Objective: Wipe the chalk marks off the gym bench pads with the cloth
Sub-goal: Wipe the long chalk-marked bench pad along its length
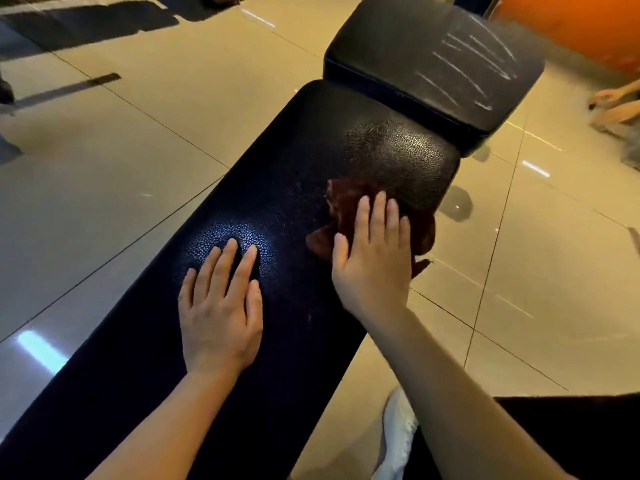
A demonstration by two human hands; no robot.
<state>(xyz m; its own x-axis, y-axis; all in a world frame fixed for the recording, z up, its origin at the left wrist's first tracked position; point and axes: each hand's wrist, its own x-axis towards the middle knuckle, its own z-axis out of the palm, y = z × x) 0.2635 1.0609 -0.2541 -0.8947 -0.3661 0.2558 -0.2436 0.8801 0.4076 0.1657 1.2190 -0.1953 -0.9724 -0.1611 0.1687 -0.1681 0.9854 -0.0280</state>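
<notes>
A long black bench pad [263,188] runs from the lower left up to the middle. Beyond it sits a shorter black seat pad [408,46] with white chalk marks [474,64] streaked across its right half. A dark red cloth [346,202] lies bunched on the long pad near its right edge. My right hand [375,258] presses flat on the cloth, fingers pointing away from me. My left hand [221,306] rests palm down on the bare pad, fingers spread, holding nothing. I see no clear chalk on the long pad.
Glossy beige floor tiles [121,150] surround the bench. An orange wall [581,26] stands at the upper right. Another person's hand [616,105] shows at the right edge. My white shoe [398,438] is on the floor beside the bench, lower right.
</notes>
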